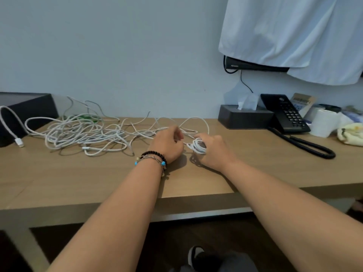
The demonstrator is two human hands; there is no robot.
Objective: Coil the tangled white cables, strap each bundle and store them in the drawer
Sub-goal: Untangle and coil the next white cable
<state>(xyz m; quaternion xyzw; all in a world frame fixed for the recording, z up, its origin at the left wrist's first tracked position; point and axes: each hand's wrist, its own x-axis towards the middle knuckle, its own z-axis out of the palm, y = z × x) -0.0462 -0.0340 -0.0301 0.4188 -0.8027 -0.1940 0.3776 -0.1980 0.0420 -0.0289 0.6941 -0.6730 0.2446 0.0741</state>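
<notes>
A tangle of white cables (78,134) sprawls over the left and middle of the wooden desk (98,177). My right hand (212,152) holds a small coil of white cable (198,146) wound around its fingers. Just left of it, my left hand (169,144), with beaded bracelets on the wrist, pinches the strand that leads into the coil. A loose loop of the same cable (196,124) arcs behind both hands. No drawer shows in this view.
A black box (25,112) stands at the far left, a white plug (19,142) hanging over it. A tissue box (245,116), black telephone (284,114) with coiled cord (306,146), paper roll (324,122) and cloth sit at the right. White fabric covers a wall screen.
</notes>
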